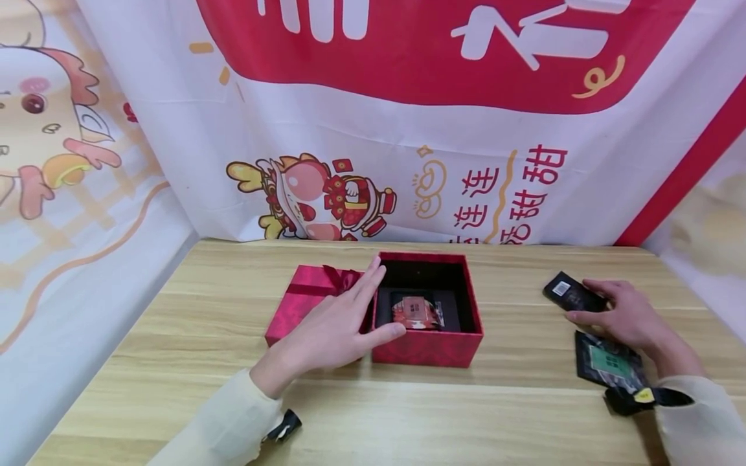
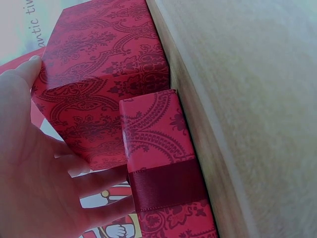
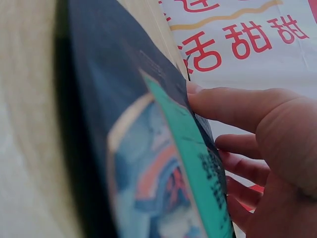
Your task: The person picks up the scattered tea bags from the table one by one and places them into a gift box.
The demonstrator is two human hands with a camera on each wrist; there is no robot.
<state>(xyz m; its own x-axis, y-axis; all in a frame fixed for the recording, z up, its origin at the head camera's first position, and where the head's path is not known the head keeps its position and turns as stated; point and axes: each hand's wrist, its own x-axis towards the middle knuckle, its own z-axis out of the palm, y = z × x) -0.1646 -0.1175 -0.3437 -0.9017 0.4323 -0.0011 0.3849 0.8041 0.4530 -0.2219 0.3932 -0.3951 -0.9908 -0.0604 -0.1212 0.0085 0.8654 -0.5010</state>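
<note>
A red patterned gift box (image 1: 428, 349) stands lidless on the table. Inside it lies a dark packet with a red label (image 1: 415, 312). My left hand (image 1: 329, 330) rests against the box's left wall, fingers extended and thumb over the front rim; the left wrist view shows that hand (image 2: 39, 173) spread around the box side (image 2: 106, 44). At the right, my right hand (image 1: 632, 320) holds the end of a black packet with a white barcode label (image 1: 574, 294) between thumb and fingers. Beneath that hand lies another black packet with a green label (image 1: 612, 364), close up in the right wrist view.
The box lid (image 1: 297, 298), with a dark red ribbon bow, lies directly left of the box, partly under my left forearm and hand. A printed cloth backdrop (image 1: 373, 129) hangs along the back edge of the wooden table (image 1: 408, 421), with another cloth (image 1: 87, 291) on the left.
</note>
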